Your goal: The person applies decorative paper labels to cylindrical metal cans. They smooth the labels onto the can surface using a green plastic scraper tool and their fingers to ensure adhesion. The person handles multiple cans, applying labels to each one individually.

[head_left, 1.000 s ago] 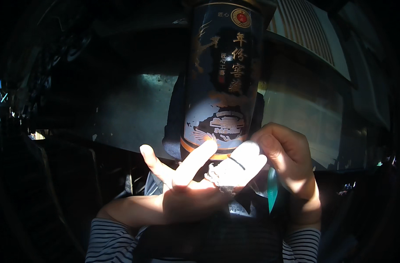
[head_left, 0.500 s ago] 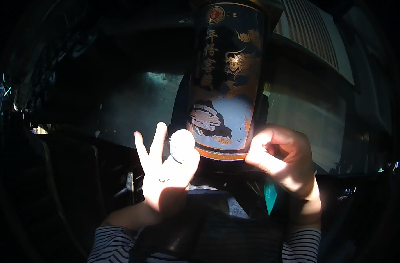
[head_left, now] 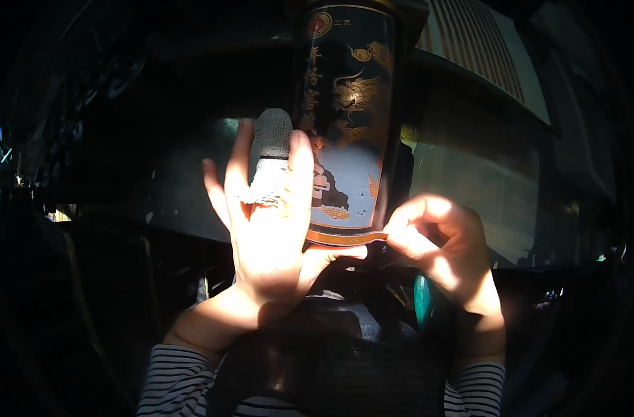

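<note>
A black cylindrical container [head_left: 350, 132], decorated with a gold dragon and a pale blue patch, stands out in the light at the centre. Around its near lower end runs an orange-gold strip [head_left: 338, 238]. My right hand [head_left: 439, 247] pinches the strip's right end between thumb and forefinger, and that end stands slightly off the container. Spread over the container's lower left side is my left hand [head_left: 265, 215], its fingers stretched out and its thumb along the bottom edge. A grey knitted finger cover [head_left: 272, 135] sits on one of its fingers.
At the upper right lies a pale panel with brown stripes [head_left: 480, 59]. Grey surface [head_left: 477, 181] extends on the right, and a green object [head_left: 422, 299] hangs below my right hand. Deep shadow hides most of the surroundings.
My left hand has moved up along the container and stretched its fingers, with the thumb now at the bottom edge. The container appears shifted slightly left; the strip's right end now shows pulled outward.
</note>
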Demonstrator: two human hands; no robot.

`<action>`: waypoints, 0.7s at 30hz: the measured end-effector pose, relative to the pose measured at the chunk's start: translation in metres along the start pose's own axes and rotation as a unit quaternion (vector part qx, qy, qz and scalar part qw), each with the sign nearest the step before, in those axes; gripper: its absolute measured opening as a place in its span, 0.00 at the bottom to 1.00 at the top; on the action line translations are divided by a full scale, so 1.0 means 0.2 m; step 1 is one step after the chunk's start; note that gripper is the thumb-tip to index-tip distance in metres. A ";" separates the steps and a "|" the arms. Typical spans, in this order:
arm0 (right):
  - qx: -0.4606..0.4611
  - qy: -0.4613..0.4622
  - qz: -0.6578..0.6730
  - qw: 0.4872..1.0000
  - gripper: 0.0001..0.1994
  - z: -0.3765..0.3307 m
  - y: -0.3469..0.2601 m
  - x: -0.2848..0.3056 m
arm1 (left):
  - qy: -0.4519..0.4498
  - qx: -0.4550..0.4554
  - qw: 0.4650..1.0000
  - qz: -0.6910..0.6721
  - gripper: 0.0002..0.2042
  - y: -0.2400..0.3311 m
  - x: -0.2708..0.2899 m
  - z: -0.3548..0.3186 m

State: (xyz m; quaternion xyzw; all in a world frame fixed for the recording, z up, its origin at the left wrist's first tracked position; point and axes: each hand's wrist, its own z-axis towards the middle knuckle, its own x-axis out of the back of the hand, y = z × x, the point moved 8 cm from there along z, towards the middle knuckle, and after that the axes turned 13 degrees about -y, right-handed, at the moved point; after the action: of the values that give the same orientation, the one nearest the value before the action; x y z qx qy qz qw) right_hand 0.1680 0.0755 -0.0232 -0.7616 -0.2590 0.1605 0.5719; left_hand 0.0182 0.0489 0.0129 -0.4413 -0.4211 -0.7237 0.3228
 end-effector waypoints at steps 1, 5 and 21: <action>0.043 0.002 -0.040 0.998 0.04 0.01 -0.05 -0.01 | -0.026 0.036 0.998 -0.045 0.43 -0.06 -0.01 0.01; 0.033 -0.020 -0.022 0.999 0.06 0.04 -0.06 -0.04 | -0.062 0.074 0.991 -0.087 0.31 -0.14 -0.06 -0.14; 0.009 0.006 0.026 1.000 0.06 -0.02 0.00 0.00 | 0.087 -0.009 0.991 0.097 0.33 0.05 0.05 0.01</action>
State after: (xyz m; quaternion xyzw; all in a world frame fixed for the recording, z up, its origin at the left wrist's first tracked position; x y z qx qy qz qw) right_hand 0.1703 0.0732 -0.0227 -0.7636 -0.2347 0.1733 0.5760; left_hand 0.0222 0.0450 0.0258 -0.4181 -0.3402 -0.7285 0.4228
